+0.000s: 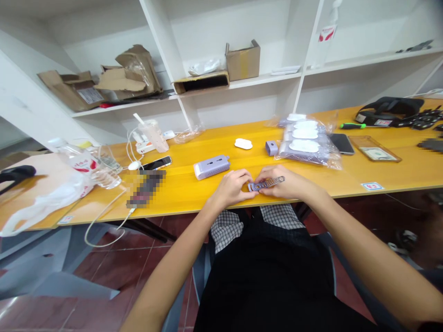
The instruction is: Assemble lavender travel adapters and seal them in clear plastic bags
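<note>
Near the table's front edge, my left hand and my right hand meet with bent fingers around a slim part with a metal coil spring. Its left end is a small purple piece, pinched by my left fingertips. My right thumb and fingers grip the spring's middle, while its far end sticks out to the right. A purple perforated housing lies left of my hands. Beyond them are a white oval cap and a small purple block.
At right, clear plastic bags hold several purple and white units. A phone, amber tray, green screwdriver and black headset lie farther right. On the left are a water bottle, a drink cup and a cable.
</note>
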The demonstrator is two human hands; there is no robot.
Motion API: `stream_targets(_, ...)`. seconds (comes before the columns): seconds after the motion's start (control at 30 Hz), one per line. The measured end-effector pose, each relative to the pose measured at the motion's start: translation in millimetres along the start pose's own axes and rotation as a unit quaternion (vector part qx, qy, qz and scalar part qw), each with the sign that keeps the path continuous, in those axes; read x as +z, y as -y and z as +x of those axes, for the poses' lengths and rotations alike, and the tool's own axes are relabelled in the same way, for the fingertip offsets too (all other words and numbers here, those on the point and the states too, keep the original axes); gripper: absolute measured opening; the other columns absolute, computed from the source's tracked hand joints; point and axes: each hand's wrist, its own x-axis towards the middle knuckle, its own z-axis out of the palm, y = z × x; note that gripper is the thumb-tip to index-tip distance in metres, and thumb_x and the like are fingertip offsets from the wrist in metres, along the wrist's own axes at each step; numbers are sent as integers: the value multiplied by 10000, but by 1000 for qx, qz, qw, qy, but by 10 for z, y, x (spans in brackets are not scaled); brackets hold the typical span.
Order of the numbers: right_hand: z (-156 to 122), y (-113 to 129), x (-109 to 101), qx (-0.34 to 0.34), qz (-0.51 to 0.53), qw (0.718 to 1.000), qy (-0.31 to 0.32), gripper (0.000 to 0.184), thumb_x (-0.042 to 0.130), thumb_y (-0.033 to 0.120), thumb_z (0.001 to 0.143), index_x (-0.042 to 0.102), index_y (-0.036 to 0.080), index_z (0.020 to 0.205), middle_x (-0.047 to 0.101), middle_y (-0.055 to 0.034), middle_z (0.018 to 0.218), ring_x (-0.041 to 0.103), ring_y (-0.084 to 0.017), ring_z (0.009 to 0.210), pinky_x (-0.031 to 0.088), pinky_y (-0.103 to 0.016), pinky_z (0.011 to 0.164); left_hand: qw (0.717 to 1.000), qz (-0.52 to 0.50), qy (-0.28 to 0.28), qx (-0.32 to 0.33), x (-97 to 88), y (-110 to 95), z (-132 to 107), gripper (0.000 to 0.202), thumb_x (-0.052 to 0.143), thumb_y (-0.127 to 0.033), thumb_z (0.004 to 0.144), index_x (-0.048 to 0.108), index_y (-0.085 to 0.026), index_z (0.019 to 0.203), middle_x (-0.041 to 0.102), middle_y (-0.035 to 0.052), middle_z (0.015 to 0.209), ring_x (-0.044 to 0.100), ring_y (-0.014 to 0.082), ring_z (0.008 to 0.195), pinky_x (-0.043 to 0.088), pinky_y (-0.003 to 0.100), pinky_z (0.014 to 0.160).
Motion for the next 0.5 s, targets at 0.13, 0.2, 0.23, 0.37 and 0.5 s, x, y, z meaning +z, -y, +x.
stream_targets(0.13,-2,-47,61,-2,0,1000,-20,173,730,304,834,798,261,988,761,-65,978,698,-243,871,532,-396,823,1000,-9,1,-2,15,14,-2,214,772,-346,830,691,-172,923,710,69,1025,669,217,902,504,355,827)
stream_targets(0.2,-3,-61,79,-5,10,1000,-28,166,733,291,825,797,265,976,762,-64,983,702,-243,874,535,-399,832,1000,-28,2,-9,21,19,-2,223,768,-357,836,694,-171,936,706,69,1016,663,209,878,508,349,817)
stream_targets(0.23,-3,-64,85,-7,16,999,-32,164,733,283,820,795,266,972,764,-63,988,704,-244,882,536,-401,841,999,-41,3,-13,23,21,-1,231,765,-361,839,696,-171,949,703,70,1018,659,204,866,512,346,812)
stream_targets(0.37,2,-60,101,-8,23,999,-33,139,728,250,803,773,264,935,776,-47,949,709,-237,855,536,-386,816,996,-88,9,-27,25,25,2,243,763,-362,838,699,-174,978,690,80,1033,645,196,850,526,338,801)
stream_targets(0.5,9,-45,122,-4,27,999,-30,97,727,235,797,736,269,888,764,-11,866,684,-204,757,513,-352,742,994,-103,12,-31,10,13,9,219,765,-339,829,693,-176,956,682,75,1010,629,194,837,525,335,791)
